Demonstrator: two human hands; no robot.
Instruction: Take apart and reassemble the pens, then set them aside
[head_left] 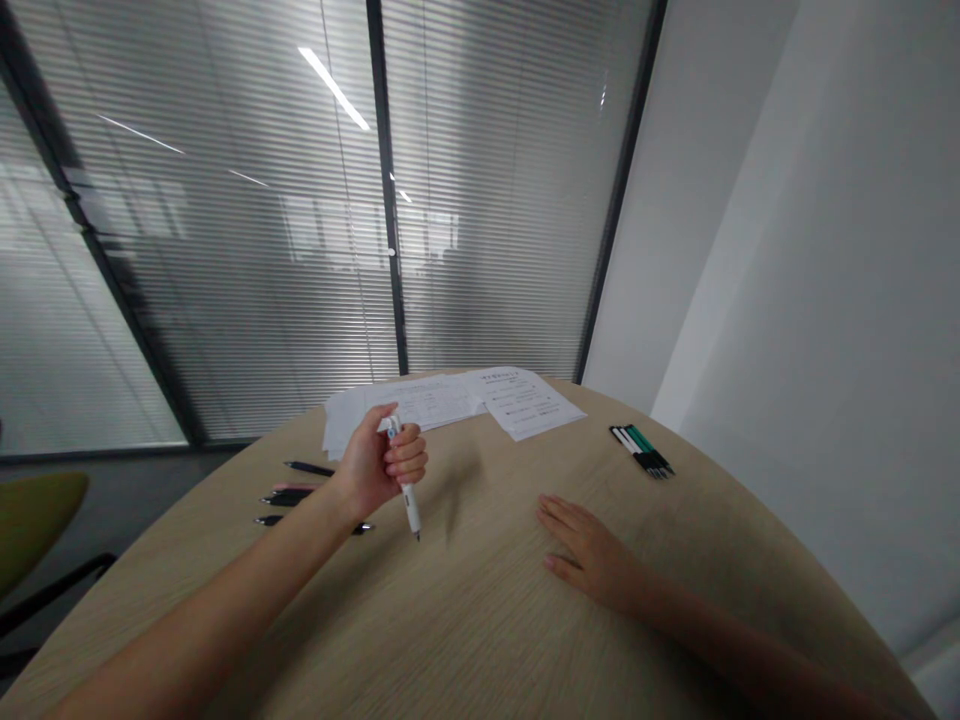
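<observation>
My left hand [382, 462] grips a white retractable pen [409, 505] upright in its fist, with the pen's tip pointing down just above the wooden table [480, 620]. My right hand [589, 550] lies flat and empty on the tabletop, its fingers spread slightly. Behind my left hand are several dark pens [289, 497] lying loose. Printed paper sheets [521, 402] lie at the table's far edge, partly hidden behind my left hand. A small bundle of black, white and green pens [641, 450] lies to the far right.
The round table's curved edge runs around the scene. Behind it stand a glass partition with closed blinds [225, 250] and a white wall [810, 250]. An olive chair [30, 530] with a black armrest stands at the left.
</observation>
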